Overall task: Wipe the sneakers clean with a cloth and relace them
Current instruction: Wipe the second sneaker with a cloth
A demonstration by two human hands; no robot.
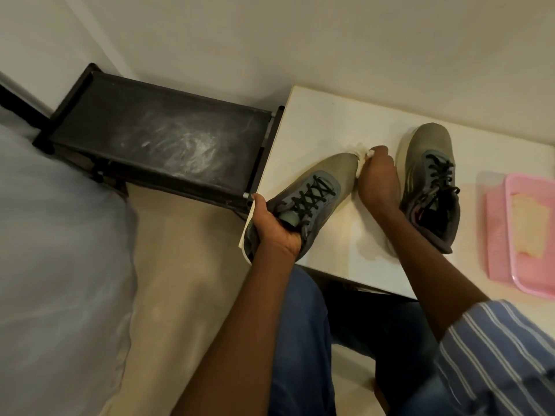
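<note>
Held sneaker: grey-olive mesh sneaker (324, 187) with blue-grey panel and black laces, lying tilted at the left edge of the table, heel overhanging the near-left corner, toe pointing toward the table's far edge.
Left hand: left hand (274, 226) grips the heel end of the held sneaker, fingers curled into the collar, thumb along the outer side.
Cloth: pale, crumpled cloth (365, 156), soft and bunched, pressed against the toe tip of the held sneaker.
Right hand: right hand (379, 178) is curled around the cloth, knuckles up, pinching it at the toe.
Second sneaker: matching second sneaker (431, 181) stands flat on the table just right of the right hand, toe toward the far edge, black laces loosely threaded, dark opening facing up.
Table: white, smooth, rectangular table (324, 124); faint damp marks near its front edge.
Pink tray: glossy plastic pink tray (510, 229) with rounded corners at the right edge, holding a pale yellowish piece, material unclear.
Black rack: dark rectangular black rack (162, 142), its matte top smeared with whitish dust, left of the table.
Sleeve: blue sleeve (495, 355) with white stripes on the right arm.
</note>
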